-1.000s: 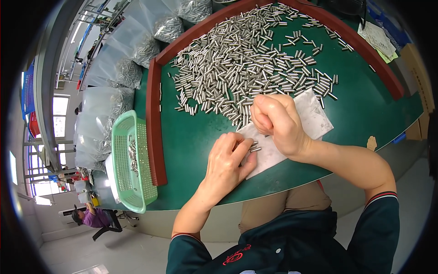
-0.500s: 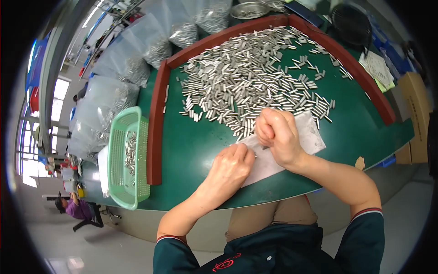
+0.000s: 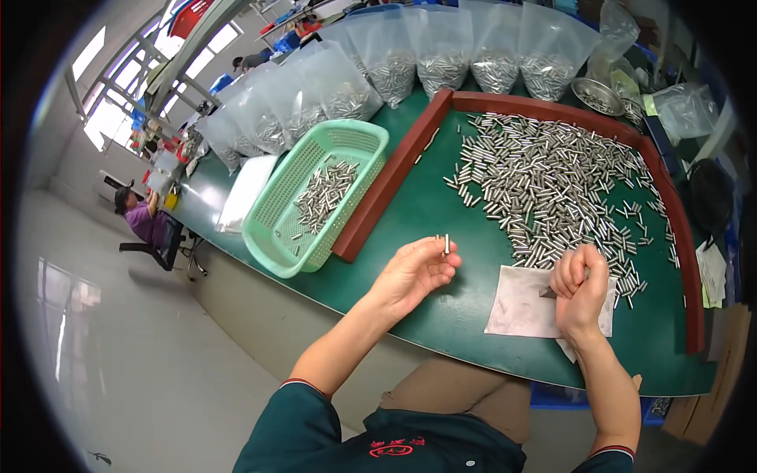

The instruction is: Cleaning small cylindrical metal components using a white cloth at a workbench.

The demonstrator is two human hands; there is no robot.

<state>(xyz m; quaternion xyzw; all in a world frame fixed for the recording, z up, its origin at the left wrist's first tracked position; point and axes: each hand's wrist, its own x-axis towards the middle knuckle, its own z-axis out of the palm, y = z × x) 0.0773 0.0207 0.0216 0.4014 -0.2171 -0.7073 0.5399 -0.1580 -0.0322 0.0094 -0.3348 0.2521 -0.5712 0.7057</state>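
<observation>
My left hand (image 3: 416,274) is raised over the bare green table, between the basket and the cloth. Its thumb and fingertips pinch a short shiny metal pin (image 3: 447,244), with what looks like another beside it. Over a stained whitish cloth (image 3: 512,303), my right hand (image 3: 581,288) is closed in a fist. A small grey end pokes out of that fist on its left side; what it belongs to is hidden by the fingers. Just beyond the cloth spreads a big heap of the same metal pins (image 3: 544,181).
A green plastic basket (image 3: 264,213) with loose pins stands left of a dark red wooden border (image 3: 394,177) around the heap. Clear bags of pins (image 3: 392,75) line the back, with a metal bowl (image 3: 597,96) at their right. A person in purple (image 3: 146,219) sits far left.
The view has swung left. My left hand has come away from the cloth toward the basket, turned up, with a pin now showing. My right fist stays over the cloth.
</observation>
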